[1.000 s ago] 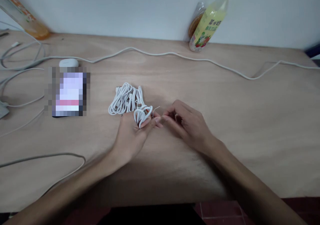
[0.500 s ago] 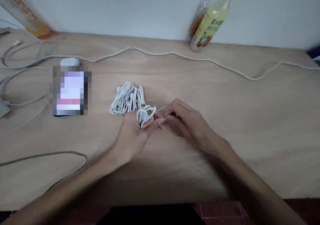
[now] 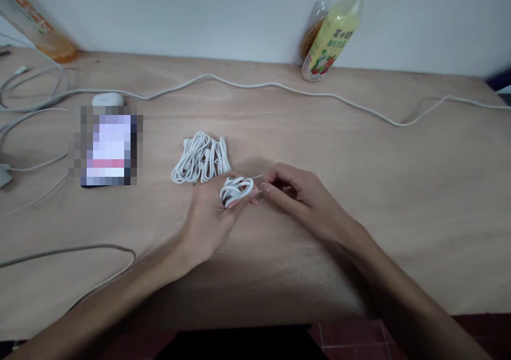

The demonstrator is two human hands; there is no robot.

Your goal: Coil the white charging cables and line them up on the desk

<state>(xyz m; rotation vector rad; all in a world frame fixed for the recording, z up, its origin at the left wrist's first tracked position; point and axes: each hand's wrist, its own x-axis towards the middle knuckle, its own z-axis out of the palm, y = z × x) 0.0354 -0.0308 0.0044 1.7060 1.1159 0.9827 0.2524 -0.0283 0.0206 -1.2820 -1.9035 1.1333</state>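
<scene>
A coiled white charging cable (image 3: 236,191) is gripped in my left hand (image 3: 207,219), the loops standing up above the thumb. From the coil a thin white twist tie (image 3: 257,177) sticks out to the right, its two ends apart. My right hand (image 3: 309,197) is closed in a pinch, thumb and forefinger at the lower end of the tie; the exact contact is too small to make out. Just beyond my left hand lies a pile of coiled white cables (image 3: 202,157) on the wooden table (image 3: 359,179).
A phone with a blurred screen (image 3: 107,149) and a white earbud case (image 3: 107,99) lie left. A long white cord (image 3: 275,84) crosses the back. Near the wall stand a yellow drink bottle (image 3: 329,43) and an orange-labelled bottle (image 3: 43,30). Loose cables (image 3: 35,101) spread at far left.
The cable coil has tilted over to the right in my left hand. My right hand's fingers have shifted slightly at the tie, the thumb now stretched straighter. The camera view has moved a little.
</scene>
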